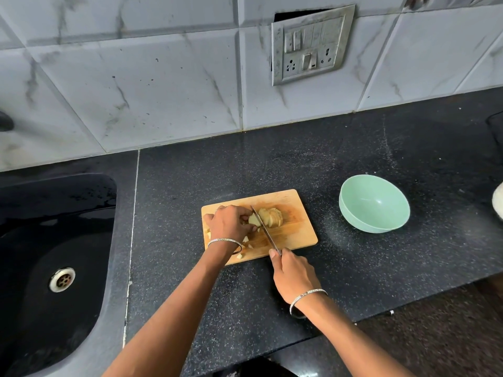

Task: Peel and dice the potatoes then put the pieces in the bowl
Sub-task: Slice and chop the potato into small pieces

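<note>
A peeled potato (270, 217), cut into slices that lean together, lies on the wooden cutting board (296, 229). My left hand (230, 224) grips the potato's left end with curled fingers. My right hand (292, 276) holds the handle of a knife (265, 229), whose blade runs down through the potato just right of my left fingers. A few small potato pieces (239, 255) lie on the board near my left wrist. The mint green bowl (374, 204) stands to the right of the board with nothing in it.
A black sink (54, 254) with a metal drain lies at the left of the dark speckled countertop (353, 148). A switch plate (311, 46) is on the tiled wall. A pale object (498, 202) and a dark one (496, 126) show at the right edge.
</note>
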Tool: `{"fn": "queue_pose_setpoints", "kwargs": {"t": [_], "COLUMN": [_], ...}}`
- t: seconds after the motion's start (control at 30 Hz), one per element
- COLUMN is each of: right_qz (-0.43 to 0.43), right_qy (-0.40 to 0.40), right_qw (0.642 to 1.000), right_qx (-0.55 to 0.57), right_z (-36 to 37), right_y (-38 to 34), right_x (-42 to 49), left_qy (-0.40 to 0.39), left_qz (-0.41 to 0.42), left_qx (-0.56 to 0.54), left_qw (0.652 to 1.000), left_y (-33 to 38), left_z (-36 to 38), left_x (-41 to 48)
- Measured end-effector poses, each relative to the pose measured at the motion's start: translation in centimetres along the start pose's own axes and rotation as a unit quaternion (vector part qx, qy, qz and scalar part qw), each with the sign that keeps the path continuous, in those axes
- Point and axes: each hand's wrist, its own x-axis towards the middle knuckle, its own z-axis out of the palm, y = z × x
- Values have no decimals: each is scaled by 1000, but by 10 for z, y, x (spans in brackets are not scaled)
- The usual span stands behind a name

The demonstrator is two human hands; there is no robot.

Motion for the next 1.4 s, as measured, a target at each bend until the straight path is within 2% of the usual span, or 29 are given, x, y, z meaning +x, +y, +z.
{"fn": "queue_pose_setpoints", "kwargs": {"t": [0.53,0.87,1.17,1.4], "right_qz": [54,52,49,56], "right_qy": [-17,2,16,18], "right_qw": [998,996,998,998], "right_qx": [-11,-73,-24,-22], "right_z": [0,3,-1,8], "right_y": [-25,13,-14,-17], "right_x": [16,-39,-29,-16], "left_qy": [17,13,-20,-3], "left_qz": [8,14,27,34], "left_qx": [1,-10,-25,-20], "left_qw": [1000,1000,999,999], "left_y": [-2,-8,-13,-16], "left_z": [8,6,-6,-3], "left_x": [0,0,0,-1]}}
